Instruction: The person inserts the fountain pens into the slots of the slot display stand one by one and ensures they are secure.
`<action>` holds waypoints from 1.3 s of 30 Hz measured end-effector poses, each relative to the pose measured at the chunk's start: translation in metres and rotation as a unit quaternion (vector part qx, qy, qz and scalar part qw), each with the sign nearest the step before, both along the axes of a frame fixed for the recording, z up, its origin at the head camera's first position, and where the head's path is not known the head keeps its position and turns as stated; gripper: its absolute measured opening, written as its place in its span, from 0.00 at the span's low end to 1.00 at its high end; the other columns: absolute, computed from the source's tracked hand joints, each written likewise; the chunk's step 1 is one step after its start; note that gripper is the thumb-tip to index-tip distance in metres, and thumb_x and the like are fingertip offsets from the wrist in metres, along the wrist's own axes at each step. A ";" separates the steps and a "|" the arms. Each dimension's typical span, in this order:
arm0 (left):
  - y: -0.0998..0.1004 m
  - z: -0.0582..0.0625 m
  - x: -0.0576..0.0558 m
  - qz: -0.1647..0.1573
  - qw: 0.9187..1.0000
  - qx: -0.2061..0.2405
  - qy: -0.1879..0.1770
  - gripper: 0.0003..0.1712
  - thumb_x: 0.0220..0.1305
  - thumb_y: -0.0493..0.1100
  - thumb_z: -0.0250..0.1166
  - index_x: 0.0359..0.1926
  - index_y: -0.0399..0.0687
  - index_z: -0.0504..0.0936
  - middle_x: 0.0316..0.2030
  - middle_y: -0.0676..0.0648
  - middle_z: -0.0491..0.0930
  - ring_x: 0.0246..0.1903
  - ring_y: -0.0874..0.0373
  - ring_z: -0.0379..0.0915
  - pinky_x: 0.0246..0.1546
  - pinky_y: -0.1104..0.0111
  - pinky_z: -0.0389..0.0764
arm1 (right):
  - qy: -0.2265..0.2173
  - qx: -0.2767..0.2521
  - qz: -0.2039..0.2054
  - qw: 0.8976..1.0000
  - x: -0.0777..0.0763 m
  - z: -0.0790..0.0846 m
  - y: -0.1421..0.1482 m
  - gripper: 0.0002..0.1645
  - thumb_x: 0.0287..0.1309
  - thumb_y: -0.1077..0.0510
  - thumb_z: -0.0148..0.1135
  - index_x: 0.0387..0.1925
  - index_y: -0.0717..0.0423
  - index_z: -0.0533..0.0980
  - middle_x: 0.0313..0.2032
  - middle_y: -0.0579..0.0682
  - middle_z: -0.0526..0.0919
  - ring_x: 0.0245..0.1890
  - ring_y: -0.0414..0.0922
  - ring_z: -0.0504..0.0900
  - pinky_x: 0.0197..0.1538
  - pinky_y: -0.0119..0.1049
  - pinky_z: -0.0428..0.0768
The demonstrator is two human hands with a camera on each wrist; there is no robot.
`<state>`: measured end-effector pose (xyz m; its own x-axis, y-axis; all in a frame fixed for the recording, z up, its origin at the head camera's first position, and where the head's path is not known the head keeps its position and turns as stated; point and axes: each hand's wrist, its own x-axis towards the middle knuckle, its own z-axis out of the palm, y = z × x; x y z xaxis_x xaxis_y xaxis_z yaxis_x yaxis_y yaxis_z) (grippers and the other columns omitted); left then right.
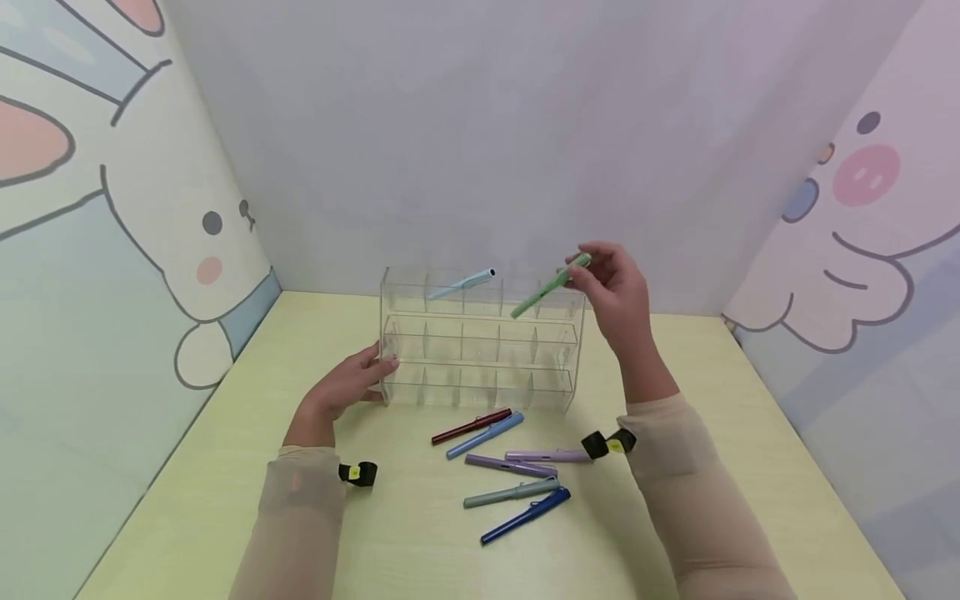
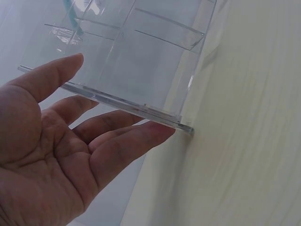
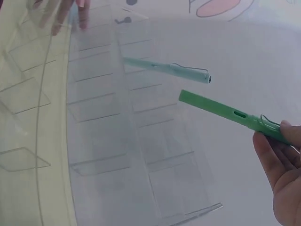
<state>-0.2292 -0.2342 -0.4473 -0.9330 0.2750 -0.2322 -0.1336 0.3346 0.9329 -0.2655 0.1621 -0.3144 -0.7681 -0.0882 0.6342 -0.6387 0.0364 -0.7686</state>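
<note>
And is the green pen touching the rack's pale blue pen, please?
Apart: the head view shows a gap between the green pen and pale blue pen.

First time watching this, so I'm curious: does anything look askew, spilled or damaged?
Nothing looks spilled or damaged. The light blue pen looks askew, slanting in the top row of the clear rack, cap end jutting out, rather than standing upright. Six more pens lie loose at mixed angles on the table.

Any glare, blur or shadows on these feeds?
Head: soft shadow on the table beside the right forearm; left wrist: bright glints on the clear rack; right wrist: hazy, with the left hand blurred through the rack, but the green pen fairly crisp.
</note>
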 end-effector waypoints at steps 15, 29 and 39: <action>0.006 -0.004 -0.003 0.001 1.000 0.017 0.003 0.42 0.73 0.58 0.54 0.79 0.60 0.44 0.76 0.42 0.49 0.73 0.41 0.53 0.55 0.51 0.79 | -0.060 -0.027 0.001 0.998 -0.041 -0.012 -0.029 0.17 0.66 0.57 0.61 0.53 0.58 0.72 0.45 0.59 0.80 0.43 0.48 0.83 0.48 0.41 0.85; 0.010 0.000 -0.001 -0.011 1.000 0.023 0.010 0.42 0.72 0.61 0.54 0.78 0.65 0.45 0.76 0.42 0.49 0.72 0.41 0.54 0.55 0.50 0.79 | -0.105 0.166 -0.005 0.981 -0.033 -0.012 -0.026 0.20 0.69 0.50 0.57 0.55 0.57 0.77 0.44 0.58 0.83 0.44 0.50 0.85 0.52 0.38 0.83; 0.008 0.002 -0.006 -0.017 1.000 0.016 0.011 0.42 0.73 0.59 0.53 0.79 0.62 0.43 0.77 0.42 0.48 0.72 0.41 0.54 0.57 0.48 0.77 | -0.082 0.233 -0.021 0.969 -0.035 -0.010 -0.023 0.21 0.69 0.44 0.55 0.56 0.49 0.78 0.41 0.53 0.83 0.44 0.45 0.83 0.51 0.38 0.82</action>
<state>-0.2348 -0.2261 -0.4457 -0.9281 0.3126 -0.2025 -0.1021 0.3092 0.9455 -0.3003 0.1391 -0.3249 -0.8642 -0.3019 0.4026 -0.5001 0.4262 -0.7538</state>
